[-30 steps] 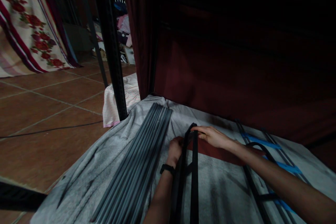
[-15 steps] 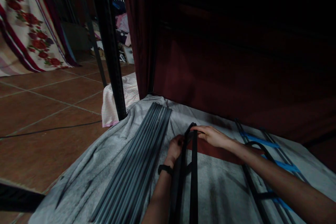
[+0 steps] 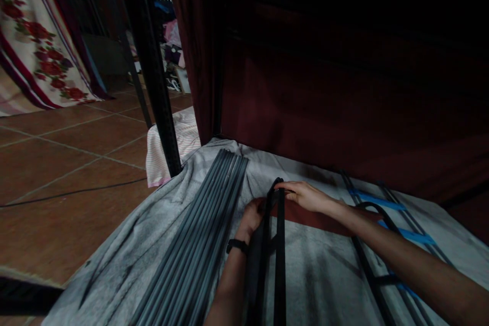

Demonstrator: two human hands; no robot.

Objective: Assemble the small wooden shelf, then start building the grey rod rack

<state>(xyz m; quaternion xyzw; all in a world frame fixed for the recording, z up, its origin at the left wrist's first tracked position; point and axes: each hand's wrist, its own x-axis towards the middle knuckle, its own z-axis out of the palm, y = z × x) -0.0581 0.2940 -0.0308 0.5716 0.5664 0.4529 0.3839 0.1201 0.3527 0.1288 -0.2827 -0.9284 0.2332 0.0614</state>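
A black U-shaped metal frame piece (image 3: 280, 244) lies over a grey cloth (image 3: 160, 234) on the floor. My left hand (image 3: 252, 216) is curled around the frame's left bar, a black band on its wrist. My right hand (image 3: 305, 196) pinches the curved top end of the same frame. A dark red fabric strip (image 3: 317, 219) lies under my right wrist. Close to the left of my left hand is a bundle of several grey rods (image 3: 198, 244), laid side by side.
More black frame pieces with blue tape (image 3: 382, 201) lie at right. A dark red fabric-covered unit (image 3: 328, 91) stands behind. A black post (image 3: 153, 76) and a striped white cloth (image 3: 179, 142) are at left, on brown tiles with a black cable (image 3: 69, 194).
The view has drifted slightly, so everything sits a little further left and up. Both hands keep their hold on the black frame piece.
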